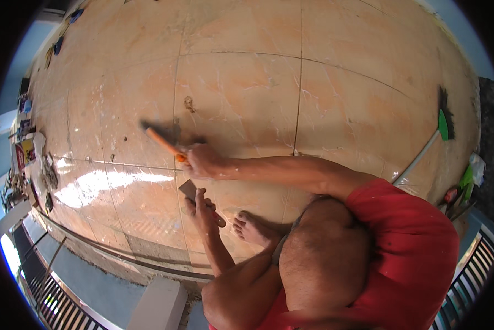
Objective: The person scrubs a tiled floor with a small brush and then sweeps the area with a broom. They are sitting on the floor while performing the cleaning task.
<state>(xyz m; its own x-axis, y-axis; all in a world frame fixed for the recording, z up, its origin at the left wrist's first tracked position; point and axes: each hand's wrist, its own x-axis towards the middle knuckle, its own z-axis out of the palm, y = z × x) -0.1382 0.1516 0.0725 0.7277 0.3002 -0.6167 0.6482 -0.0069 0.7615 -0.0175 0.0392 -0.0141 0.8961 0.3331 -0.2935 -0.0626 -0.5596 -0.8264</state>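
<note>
My right hand (202,159) is closed around an orange long-handled tool (163,141). Its dark tip points to the far left just over the tiled floor (241,99) and is smeared by motion, so its exact kind does not show. Nearer to me, my left hand (204,212) grips a putty knife (188,190) by its handle. The flat metal blade sticks out past the fingers, tilted up and leftward. A small brownish clump (189,104) lies on the tiles beyond my right hand. My bare foot (252,228) rests on the floor beside the left hand.
At the right lies a broom (444,124) with a green head and a pale stick. A red and yellow box (25,153) stands among assorted items along the left wall. A low grey pillar (156,308) and railings border the near side. Small debris dots the floor.
</note>
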